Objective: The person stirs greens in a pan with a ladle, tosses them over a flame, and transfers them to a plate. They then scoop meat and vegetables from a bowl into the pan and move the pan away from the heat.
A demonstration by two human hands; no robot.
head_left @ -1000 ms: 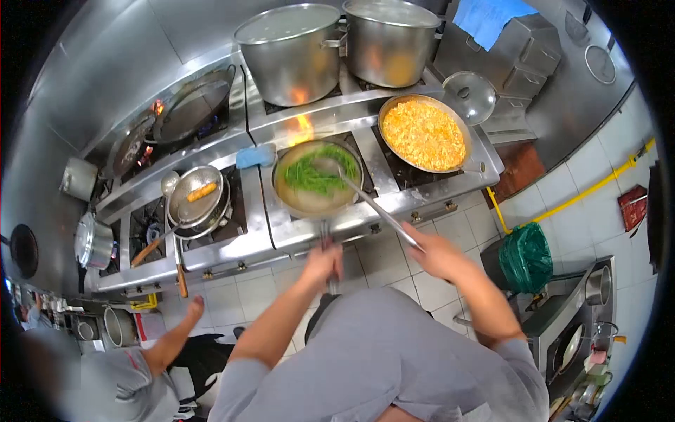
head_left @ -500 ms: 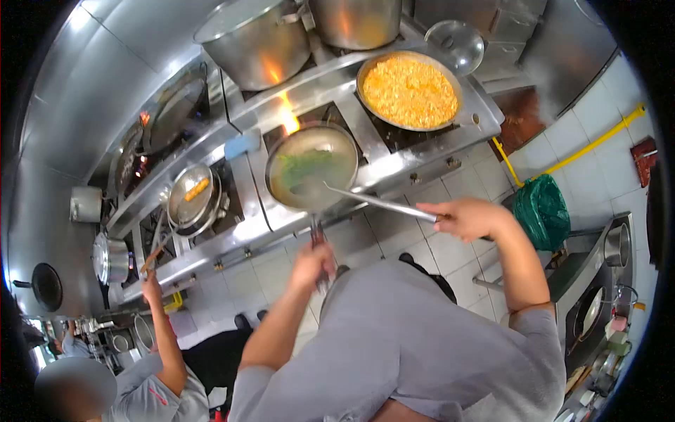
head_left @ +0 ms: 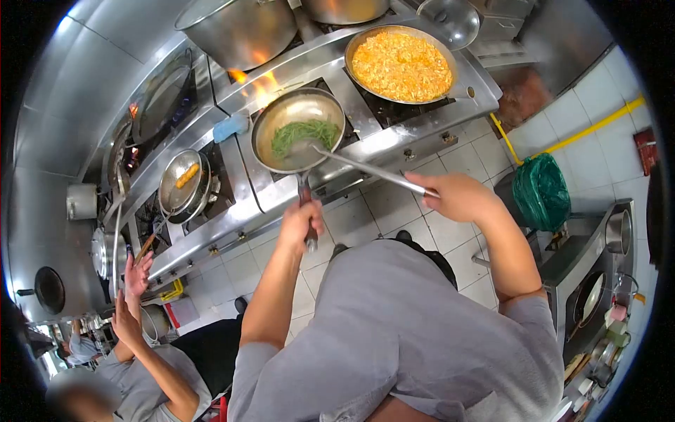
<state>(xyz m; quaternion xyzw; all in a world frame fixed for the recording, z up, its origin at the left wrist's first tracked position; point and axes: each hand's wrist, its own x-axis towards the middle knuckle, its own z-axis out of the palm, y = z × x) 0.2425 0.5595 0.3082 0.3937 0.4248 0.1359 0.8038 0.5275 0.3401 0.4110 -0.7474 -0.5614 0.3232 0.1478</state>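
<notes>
Head | left hand [head_left: 301, 224] fingers wrap pan [head_left: 295, 109] handle | right hand [head_left: 455, 197] fingers wrap ladle [head_left: 365, 169]

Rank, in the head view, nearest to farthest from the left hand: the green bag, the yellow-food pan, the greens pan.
1. Greens pan, ahead; left hand grips its handle.
2. Yellow-food pan, back right on the stove.
3. Green bag, far right on the floor.
</notes>
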